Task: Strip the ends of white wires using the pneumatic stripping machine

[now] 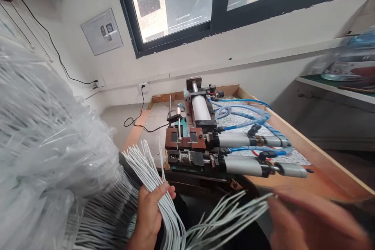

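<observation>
A bundle of thin white wires (168, 207) is gripped in my left hand (150, 207), its ends fanning upward in front of the machine. At the lower right my right hand (310, 216), blurred by motion, pinches the ends of more whitish wires (231, 216) that sweep down to the bottom middle. Just beyond my hands stands a machine (186, 138) with dark metal clamping blocks, silver cylinders (243, 166) and blue air hoses (249, 117).
Clear plastic bags (52, 125) full of wires fill the left side, with loose grey wires (105, 211) under them. A low wooden border (322, 160) surrounds the machine. At the far right is a shelf (336, 86) with a water bottle (348, 62).
</observation>
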Available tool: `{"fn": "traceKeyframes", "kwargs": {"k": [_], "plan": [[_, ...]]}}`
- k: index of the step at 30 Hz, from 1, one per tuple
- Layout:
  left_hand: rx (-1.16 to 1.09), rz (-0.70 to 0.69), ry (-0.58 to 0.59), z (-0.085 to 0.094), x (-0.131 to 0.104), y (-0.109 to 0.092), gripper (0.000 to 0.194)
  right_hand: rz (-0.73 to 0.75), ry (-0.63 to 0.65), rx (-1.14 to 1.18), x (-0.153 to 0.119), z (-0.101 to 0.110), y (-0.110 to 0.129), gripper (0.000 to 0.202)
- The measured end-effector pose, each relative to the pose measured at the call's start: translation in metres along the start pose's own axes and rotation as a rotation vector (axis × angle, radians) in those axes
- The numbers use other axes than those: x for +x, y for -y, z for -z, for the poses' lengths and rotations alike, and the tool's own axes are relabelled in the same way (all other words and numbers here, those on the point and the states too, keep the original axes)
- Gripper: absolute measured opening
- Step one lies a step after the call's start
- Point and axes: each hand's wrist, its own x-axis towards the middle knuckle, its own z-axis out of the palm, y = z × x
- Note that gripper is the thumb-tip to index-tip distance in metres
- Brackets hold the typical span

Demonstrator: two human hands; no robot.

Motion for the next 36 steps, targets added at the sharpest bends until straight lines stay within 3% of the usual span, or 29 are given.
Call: {"fn": "traceKeyframes", "kwargs": {"k": [2,4,6,10,17,33,36], "plan": [[-0.006,0.015,0.036,-0.002,-0.003,0.001,0.017,0.017,0.280,0.004,-0.011,-0.013,0.000,0.012],[0.000,-0.004,0.093,-0.006,-0.008,0.000,0.014,-0.151,0.628,0.058,-0.021,-0.035,-0.004,0.009],[0.029,-0.056,0.145,-0.009,-0.013,0.000,0.010,-0.316,0.790,0.148,-0.029,-0.057,-0.010,0.014],[0.104,-0.132,0.163,-0.011,-0.016,-0.001,0.008,-0.500,0.760,0.324,-0.036,-0.080,-0.021,0.025],[0.112,-0.045,-0.016,-0.002,-0.004,-0.002,0.010,-0.755,0.635,0.410,-0.038,-0.076,-0.037,0.031],[0.148,0.025,-0.069,-0.015,-0.004,-0.005,0.014,-0.954,0.610,0.514,-0.030,-0.080,-0.043,0.025],[0.148,0.031,-0.063,-0.016,-0.005,-0.005,0.014,-1.040,0.683,0.584,-0.030,-0.083,-0.040,0.027]]}}
